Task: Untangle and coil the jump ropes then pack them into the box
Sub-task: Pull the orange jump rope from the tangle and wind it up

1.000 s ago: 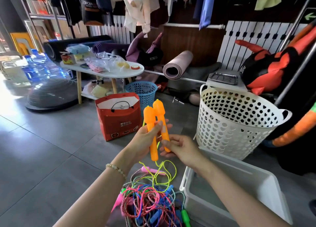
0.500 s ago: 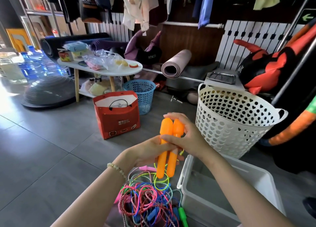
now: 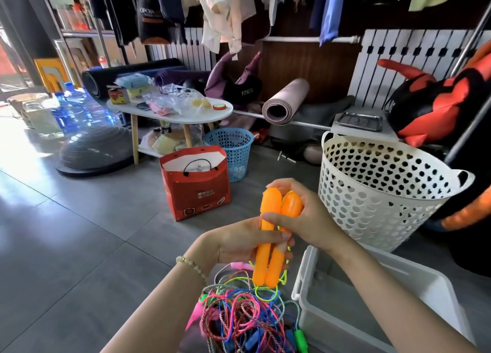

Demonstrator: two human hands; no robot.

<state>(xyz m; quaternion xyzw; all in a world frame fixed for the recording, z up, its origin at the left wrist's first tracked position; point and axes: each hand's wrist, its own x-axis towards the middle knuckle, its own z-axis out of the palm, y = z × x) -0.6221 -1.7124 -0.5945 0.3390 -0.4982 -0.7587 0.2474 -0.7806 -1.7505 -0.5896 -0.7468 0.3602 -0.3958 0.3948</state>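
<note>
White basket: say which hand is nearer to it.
Right. The right hand grips the handles at the top, just left of the white basket; the left hand holds them lower, farther left.

The word FITNESS is printed in pale capitals on the black fabric bag lying behind the white oval desk. A white brand word, perhaps OPOBA, is seen on the dark hanging garment. White marks on the red paper gift bag cannot be read.
</note>
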